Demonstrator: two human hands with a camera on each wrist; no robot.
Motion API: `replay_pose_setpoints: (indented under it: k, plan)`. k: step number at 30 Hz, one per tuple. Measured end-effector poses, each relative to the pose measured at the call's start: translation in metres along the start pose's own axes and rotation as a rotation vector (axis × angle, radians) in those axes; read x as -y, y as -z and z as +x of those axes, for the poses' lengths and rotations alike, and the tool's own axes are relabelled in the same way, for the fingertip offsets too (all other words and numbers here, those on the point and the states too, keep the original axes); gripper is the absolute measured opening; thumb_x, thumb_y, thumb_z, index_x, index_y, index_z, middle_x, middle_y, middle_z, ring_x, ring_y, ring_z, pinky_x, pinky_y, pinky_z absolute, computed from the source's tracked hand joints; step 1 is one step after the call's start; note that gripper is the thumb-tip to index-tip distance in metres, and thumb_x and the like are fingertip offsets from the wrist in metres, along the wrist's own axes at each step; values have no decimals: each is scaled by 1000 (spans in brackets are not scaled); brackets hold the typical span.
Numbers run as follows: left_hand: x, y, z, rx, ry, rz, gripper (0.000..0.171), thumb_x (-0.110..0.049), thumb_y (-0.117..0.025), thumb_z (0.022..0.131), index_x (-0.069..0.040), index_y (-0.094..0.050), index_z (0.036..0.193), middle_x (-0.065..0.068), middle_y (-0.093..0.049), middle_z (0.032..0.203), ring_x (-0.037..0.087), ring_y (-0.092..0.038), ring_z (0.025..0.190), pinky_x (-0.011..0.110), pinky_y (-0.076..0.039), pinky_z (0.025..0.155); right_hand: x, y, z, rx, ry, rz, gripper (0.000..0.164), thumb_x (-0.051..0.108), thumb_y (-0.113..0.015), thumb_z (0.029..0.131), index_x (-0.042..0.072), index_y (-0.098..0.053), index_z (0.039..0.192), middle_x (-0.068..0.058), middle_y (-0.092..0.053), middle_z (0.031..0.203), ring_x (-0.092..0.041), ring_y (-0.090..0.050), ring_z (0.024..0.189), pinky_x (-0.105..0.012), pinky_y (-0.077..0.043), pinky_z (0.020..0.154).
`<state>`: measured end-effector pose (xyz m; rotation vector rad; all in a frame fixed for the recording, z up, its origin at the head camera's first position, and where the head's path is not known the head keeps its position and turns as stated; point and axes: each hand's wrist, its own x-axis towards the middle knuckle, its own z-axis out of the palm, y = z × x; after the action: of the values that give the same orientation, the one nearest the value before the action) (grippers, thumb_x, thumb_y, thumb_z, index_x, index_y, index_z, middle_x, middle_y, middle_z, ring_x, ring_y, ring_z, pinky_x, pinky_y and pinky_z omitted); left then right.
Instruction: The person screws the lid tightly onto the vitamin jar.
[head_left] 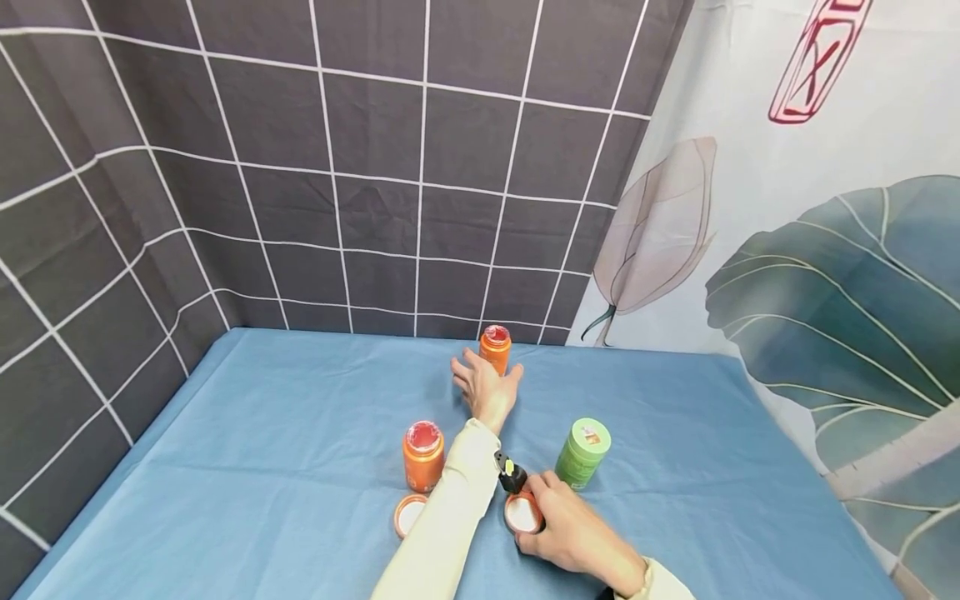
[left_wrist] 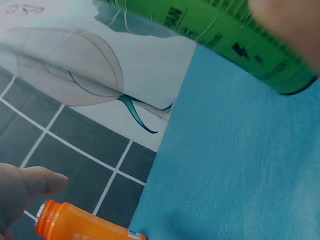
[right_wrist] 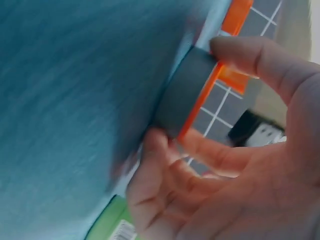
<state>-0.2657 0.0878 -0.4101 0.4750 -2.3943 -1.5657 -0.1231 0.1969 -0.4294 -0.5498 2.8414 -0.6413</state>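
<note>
At the back of the table stands an open orange jar [head_left: 495,348], and my left hand [head_left: 486,388] is right at its near side with fingers and thumb spread. In the left wrist view, the thumb of that hand lies beside the neck of the same orange jar [left_wrist: 90,222]. Low in front, my right hand [head_left: 566,525] grips a round lid [head_left: 522,513] with an orange rim, its white inside facing up. Seen from the right wrist, thumb and fingers hold the lid [right_wrist: 187,92] by its edge, close to the cloth.
Left of my left forearm stand a second open orange jar [head_left: 423,458] and another lid [head_left: 409,517], partly hidden by the sleeve. A green canister [head_left: 583,452] stands just beyond my right hand. Blue cloth [head_left: 300,433] covers the table, with a dark gridded curtain [head_left: 375,208] behind.
</note>
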Motion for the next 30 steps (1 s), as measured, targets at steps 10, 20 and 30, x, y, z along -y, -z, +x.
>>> replay_pose_setpoints:
  k: [10,20,30]
  plan:
    - [14,-19,19,-143,-95,-122,84,-24,-80,66,0,-37,134,21,-40,129,38,-38,117,46,-32,99,10,0,-11,20,-10,-63,49,19,-73,60,13,-54,104,3,-42,88,-17,-40,75,-29,-36,59]
    - [23,-28,27,-132,-122,-144,80,-23,-78,68,-6,-38,135,18,-41,132,37,-40,118,48,-32,98,10,-1,-14,75,-14,-69,37,32,-74,71,20,-51,98,5,-39,85,-13,-39,73,-26,-33,54]
    - [27,-32,28,-105,-185,-176,69,-19,-73,74,-4,-40,133,17,-47,129,35,-44,117,46,-32,99,11,2,-16,101,-34,-95,36,28,-74,69,20,-53,97,4,-40,85,-14,-39,72,-26,-34,54]
